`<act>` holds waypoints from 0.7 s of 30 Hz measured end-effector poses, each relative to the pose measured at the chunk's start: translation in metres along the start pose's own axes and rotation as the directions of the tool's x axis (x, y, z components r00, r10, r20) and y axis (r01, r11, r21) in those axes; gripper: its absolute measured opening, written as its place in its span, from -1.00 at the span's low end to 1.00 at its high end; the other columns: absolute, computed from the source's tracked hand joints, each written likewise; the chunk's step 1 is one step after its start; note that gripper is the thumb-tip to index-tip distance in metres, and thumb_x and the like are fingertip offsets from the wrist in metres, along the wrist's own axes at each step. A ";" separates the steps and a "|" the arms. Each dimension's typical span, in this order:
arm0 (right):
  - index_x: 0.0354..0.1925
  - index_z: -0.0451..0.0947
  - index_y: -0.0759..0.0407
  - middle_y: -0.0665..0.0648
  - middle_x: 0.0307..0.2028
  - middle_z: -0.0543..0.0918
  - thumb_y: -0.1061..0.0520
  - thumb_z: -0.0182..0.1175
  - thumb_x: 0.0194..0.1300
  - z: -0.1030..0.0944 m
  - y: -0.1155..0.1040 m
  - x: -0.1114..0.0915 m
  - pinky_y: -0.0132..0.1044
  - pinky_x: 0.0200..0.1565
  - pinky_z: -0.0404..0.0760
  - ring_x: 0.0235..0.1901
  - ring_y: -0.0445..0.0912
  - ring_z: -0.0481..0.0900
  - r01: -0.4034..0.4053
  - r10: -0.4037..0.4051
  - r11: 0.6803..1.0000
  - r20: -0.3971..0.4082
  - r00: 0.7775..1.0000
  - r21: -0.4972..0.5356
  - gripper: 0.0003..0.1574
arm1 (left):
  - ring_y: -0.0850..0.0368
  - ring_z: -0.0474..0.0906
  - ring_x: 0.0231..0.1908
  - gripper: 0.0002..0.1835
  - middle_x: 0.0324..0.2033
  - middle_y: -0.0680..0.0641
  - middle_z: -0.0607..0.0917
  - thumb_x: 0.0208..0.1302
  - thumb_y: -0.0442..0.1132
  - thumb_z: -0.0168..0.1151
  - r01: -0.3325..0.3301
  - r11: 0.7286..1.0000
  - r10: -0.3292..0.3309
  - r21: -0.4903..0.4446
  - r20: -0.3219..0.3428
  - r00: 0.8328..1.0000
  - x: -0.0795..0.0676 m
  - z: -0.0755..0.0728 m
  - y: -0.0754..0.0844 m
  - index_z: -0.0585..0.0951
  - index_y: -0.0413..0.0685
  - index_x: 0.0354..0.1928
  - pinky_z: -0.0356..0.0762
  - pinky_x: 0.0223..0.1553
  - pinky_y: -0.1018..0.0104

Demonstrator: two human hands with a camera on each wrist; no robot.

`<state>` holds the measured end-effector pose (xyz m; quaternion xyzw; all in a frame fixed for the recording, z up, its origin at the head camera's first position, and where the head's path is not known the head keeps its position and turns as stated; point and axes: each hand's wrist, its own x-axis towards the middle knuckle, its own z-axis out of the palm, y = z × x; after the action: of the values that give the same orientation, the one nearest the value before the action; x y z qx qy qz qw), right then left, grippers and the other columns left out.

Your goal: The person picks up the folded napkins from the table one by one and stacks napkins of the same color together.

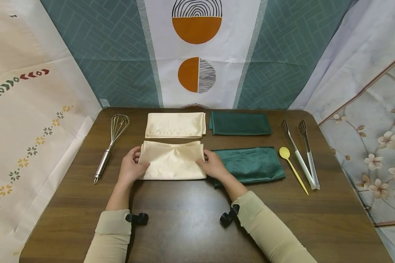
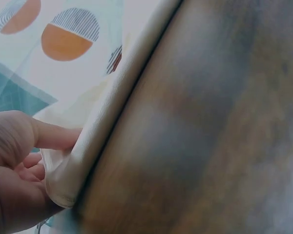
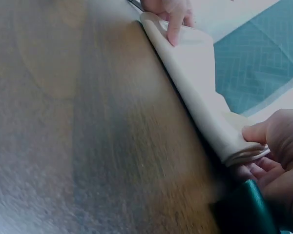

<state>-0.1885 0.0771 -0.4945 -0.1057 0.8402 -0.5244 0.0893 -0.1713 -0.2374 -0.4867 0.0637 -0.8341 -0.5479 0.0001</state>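
Note:
A folded cream satin cloth (image 1: 172,160) lies near the middle of the table between both hands. My left hand (image 1: 132,166) pinches its left end, thumb on top and fingers underneath; the left wrist view shows the thumb (image 2: 56,136) pressing on the cream fabric (image 2: 95,131). At the opposite end my right hand (image 1: 214,166) holds the cloth the same way. In the right wrist view the right hand (image 3: 281,151) grips the layered end of the cream cloth (image 3: 200,92). Just right of that hand, a folded green satin cloth (image 1: 253,164) lies slightly crooked.
Behind lie another folded cream cloth (image 1: 176,125) and a folded green cloth (image 1: 240,123). A whisk (image 1: 108,151) lies at the left of the brown table (image 1: 184,226). To the right are a yellow spoon (image 1: 293,168) and metal tongs (image 1: 304,157) with pale handles.

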 end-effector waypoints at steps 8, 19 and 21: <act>-0.01 0.58 0.31 0.22 -0.38 0.76 0.22 0.25 0.42 -0.002 0.007 0.004 -0.29 -0.44 0.60 -0.54 -0.15 0.63 0.011 -0.008 0.999 -0.065 0.998 0.044 -0.77 | -0.12 0.52 0.06 -0.25 0.15 -0.39 0.53 0.33 -0.41 0.30 0.073 0.997 -0.073 -0.039 -0.011 0.997 0.002 0.000 0.001 0.20 -0.43 0.47 0.51 -0.19 0.58; -0.04 0.64 0.35 0.26 -0.34 0.78 0.20 0.30 0.39 -0.006 0.008 0.007 -0.31 -0.45 0.61 -0.53 -0.13 0.65 0.001 0.002 1.000 -0.094 0.996 0.024 -0.75 | 0.04 0.65 -0.20 -0.44 -0.09 -0.35 0.70 0.21 -0.34 0.46 0.123 0.980 -0.125 0.159 0.001 0.992 -0.003 -0.003 0.010 0.53 -0.50 0.19 0.56 -0.38 0.48; -0.08 0.67 0.36 0.25 -0.36 0.78 0.17 0.32 0.38 -0.007 0.008 0.007 -0.32 -0.47 0.61 -0.55 -0.15 0.65 0.000 0.000 1.000 -0.069 0.998 -0.001 -0.74 | 0.09 0.61 -0.24 -0.53 -0.13 -0.34 0.70 0.23 -0.36 0.44 0.096 0.983 -0.099 0.153 0.012 0.995 -0.004 -0.002 0.008 0.59 -0.48 0.12 0.55 -0.39 0.48</act>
<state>-0.1983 0.0849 -0.4990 -0.0876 0.8429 -0.5275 0.0603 -0.1680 -0.2357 -0.4778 0.0991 -0.8694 -0.4824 -0.0399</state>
